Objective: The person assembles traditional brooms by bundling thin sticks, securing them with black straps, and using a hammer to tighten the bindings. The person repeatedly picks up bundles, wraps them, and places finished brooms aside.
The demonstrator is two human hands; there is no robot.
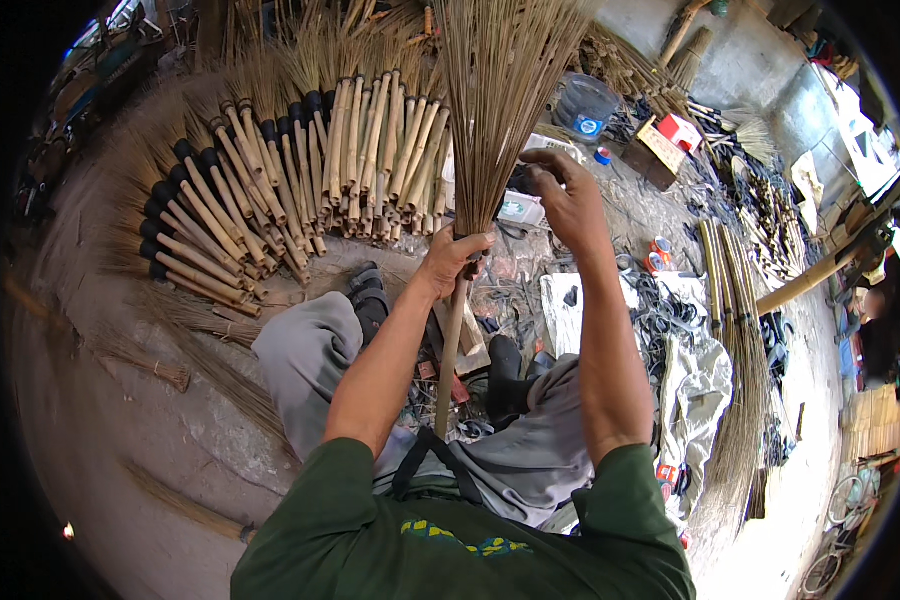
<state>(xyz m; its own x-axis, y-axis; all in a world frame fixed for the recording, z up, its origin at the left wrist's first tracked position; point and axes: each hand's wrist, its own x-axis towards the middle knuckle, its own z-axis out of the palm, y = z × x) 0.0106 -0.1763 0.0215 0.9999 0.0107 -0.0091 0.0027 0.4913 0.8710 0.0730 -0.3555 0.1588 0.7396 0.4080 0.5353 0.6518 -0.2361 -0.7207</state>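
Observation:
A broom stands upright in front of me, its bristles (490, 110) fanning out at the top and its wooden stick (451, 350) running down between my legs. My left hand (452, 258) is wrapped round the base of the bristles, where they meet the stick. To the right of the bristles, my right hand (568, 198) is raised with its fingers bent and apart, and I see nothing in it. Its fingertips are close to the bristles; whether they touch cannot be made out. A black strap (436, 462) lies across my lap at the stick's lower end.
Many bamboo-handled brooms (370, 150) lie fanned out at the far left. Loose bristle bundles (225, 375) rest on the floor at left. On the right are a clear plastic tub (588, 105), a cardboard box (654, 153), a white sack (695, 385) and long bristle bundles (738, 400).

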